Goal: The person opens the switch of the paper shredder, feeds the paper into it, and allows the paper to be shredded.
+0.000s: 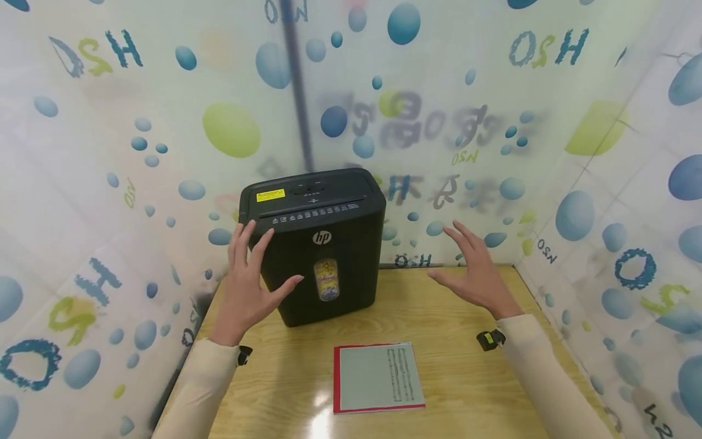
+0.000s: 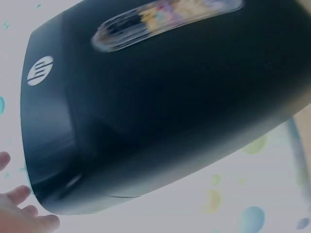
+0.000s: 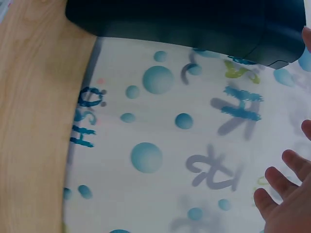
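Note:
A black HP paper shredder point(image 1: 351, 256) stands upright at the back left of the wooden table, its small front window point(image 1: 327, 280) showing colourful scraps. In the head view my left hand point(image 1: 249, 289) is raised with fingers spread, overlapping the shredder's left front edge, and holds nothing. My right hand point(image 1: 477, 274) hovers to the right of the shredder, apart from it, fingers spread and nothing in them. Nearer to me lies a red-edged booklet or folder point(image 1: 378, 378) with a pale sheet bearing printed lines on top. The right wrist view catches only fingers point(image 3: 286, 189) at its edge.
The wooden table point(image 1: 455, 378) sits in a corner. White curtains point(image 1: 466, 140) printed with blue and green bubbles and letters hang behind it and on both sides. A yellow label point(image 1: 270, 195) is stuck on the shredder's top.

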A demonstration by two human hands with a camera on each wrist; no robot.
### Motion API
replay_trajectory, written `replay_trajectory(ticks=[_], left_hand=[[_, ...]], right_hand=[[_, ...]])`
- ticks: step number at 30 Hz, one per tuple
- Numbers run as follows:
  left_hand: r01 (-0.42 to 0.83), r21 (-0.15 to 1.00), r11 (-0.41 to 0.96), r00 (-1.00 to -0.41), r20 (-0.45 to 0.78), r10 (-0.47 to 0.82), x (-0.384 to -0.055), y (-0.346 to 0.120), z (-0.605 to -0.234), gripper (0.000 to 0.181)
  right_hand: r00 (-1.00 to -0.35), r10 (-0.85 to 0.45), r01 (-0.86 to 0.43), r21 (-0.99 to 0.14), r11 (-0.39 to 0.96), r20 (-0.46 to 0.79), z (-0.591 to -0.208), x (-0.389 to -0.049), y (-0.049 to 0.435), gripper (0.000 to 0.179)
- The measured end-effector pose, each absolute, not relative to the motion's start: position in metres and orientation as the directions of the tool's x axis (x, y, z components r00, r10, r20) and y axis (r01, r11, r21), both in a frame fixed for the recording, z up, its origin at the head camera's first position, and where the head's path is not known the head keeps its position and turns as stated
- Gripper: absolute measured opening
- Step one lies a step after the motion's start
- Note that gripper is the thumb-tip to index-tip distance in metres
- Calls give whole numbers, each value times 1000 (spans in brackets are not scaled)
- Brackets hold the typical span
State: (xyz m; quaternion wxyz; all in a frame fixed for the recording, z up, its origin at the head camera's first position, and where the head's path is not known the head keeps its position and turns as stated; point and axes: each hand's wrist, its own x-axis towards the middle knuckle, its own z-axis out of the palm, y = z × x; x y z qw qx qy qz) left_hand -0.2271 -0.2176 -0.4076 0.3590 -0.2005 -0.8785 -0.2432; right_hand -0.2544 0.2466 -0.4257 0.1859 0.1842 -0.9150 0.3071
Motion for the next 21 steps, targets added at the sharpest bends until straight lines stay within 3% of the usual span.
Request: replay_trajectory(ticks=[15, 21], left_hand=[[529, 362, 768, -644, 761, 85, -204, -217, -485, 100], [524, 401, 751, -688, 720, 96, -197, -214, -518, 100]], right_hand=[[-911, -187, -376, -560, 738, 367, -492, -232, 246, 96], [-910, -200, -387, -567, 727, 364, -517, -225, 241, 96]])
